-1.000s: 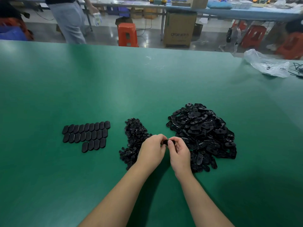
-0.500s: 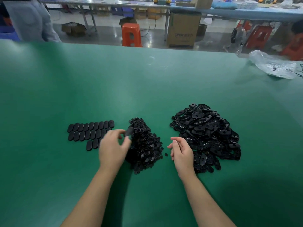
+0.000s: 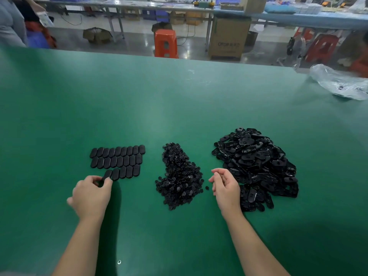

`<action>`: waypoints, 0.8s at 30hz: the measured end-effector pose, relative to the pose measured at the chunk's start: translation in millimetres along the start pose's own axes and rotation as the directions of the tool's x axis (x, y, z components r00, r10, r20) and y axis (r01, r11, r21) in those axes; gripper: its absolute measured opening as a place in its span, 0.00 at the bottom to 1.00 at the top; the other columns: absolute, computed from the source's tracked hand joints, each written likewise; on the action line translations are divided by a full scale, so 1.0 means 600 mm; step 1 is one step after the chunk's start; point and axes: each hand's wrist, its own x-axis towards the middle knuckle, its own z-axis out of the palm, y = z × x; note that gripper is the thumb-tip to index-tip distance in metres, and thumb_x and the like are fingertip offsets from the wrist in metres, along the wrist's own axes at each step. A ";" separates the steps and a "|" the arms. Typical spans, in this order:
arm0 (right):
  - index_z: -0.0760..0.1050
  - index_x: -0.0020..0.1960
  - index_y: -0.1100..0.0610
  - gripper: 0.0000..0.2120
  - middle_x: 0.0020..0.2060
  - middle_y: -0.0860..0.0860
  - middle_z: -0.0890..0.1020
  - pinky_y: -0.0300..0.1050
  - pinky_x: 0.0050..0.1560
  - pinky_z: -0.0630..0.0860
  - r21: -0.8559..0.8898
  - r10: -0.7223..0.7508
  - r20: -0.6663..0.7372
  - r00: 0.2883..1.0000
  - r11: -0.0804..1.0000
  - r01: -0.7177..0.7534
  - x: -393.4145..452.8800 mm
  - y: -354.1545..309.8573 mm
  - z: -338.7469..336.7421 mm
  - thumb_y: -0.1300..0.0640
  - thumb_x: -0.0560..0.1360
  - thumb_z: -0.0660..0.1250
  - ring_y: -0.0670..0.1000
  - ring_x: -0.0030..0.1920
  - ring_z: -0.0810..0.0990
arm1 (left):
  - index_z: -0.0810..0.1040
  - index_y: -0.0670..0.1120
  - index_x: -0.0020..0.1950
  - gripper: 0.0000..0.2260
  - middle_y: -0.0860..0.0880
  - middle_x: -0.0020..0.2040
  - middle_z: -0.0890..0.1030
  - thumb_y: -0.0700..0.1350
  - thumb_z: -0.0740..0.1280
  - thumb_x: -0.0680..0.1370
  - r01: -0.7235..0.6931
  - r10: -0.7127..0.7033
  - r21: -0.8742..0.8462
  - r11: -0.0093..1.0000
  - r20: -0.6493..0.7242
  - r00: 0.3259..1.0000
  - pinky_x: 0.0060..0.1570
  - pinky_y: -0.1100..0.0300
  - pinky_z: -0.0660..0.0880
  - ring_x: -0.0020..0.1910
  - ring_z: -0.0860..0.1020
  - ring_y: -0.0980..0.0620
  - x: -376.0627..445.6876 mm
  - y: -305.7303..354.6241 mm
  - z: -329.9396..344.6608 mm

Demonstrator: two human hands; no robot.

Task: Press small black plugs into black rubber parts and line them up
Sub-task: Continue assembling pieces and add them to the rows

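Three rows of finished black oval rubber parts (image 3: 117, 159) lie flat on the green table (image 3: 179, 100) at the left. My left hand (image 3: 90, 196) pinches one more black rubber part (image 3: 107, 174) at the left end of the nearest row, touching the table. A heap of small black plugs (image 3: 179, 178) sits in the middle. To the right is a bigger heap of loose rubber parts (image 3: 256, 166). My right hand (image 3: 226, 186) hovers between the two heaps, fingers loosely curled, holding nothing.
One stray plug (image 3: 207, 188) lies beside my right hand. A crumpled clear plastic bag (image 3: 340, 82) rests at the table's far right edge. Beyond the table are an orange stool (image 3: 166, 43), a cardboard box (image 3: 229, 39) and a person's sleeve (image 3: 10, 22) at the far left.
My hands, joined over one part a second ago, have separated. My left hand carried the part leftward past the plug heap to the rows; my right hand stayed near the rubber heap.
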 end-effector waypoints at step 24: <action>0.79 0.50 0.49 0.09 0.36 0.47 0.83 0.49 0.33 0.69 -0.043 -0.012 -0.001 1.000 0.999 0.012 0.002 0.004 0.003 0.60 0.82 0.63 0.49 0.31 0.72 | 0.75 0.48 0.36 0.11 0.52 0.35 0.73 0.43 0.67 0.79 -0.399 0.396 -0.098 0.912 -0.050 0.917 0.30 0.57 0.66 0.32 0.71 0.50 -0.038 0.048 0.030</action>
